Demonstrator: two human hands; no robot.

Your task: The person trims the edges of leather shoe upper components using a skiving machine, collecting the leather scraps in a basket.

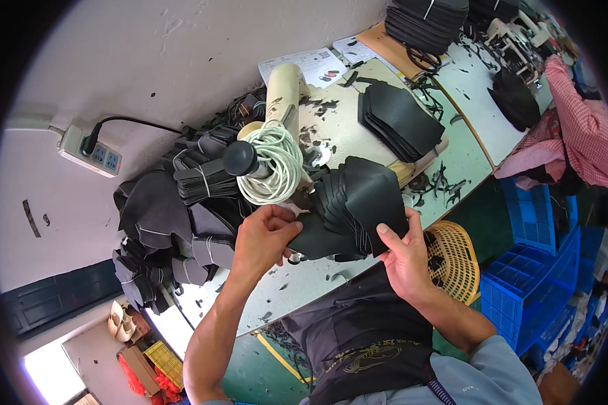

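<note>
"Black, fanned leather-like sheets [373,196]; cream tubular machine arm [283,94] at eleven o'clock. Fingers?"

"Left hand [262,239] pinches nine-o'clock end; right hand [409,262] clamps four-o'clock edge, thumb uppermost. Best keep spacing even, grip light."

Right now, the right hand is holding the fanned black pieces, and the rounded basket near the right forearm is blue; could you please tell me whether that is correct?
Not quite: the rounded basket near the right forearm is yellow, as the head view shows. The right hand is indeed holding the fanned black pieces.
</note>
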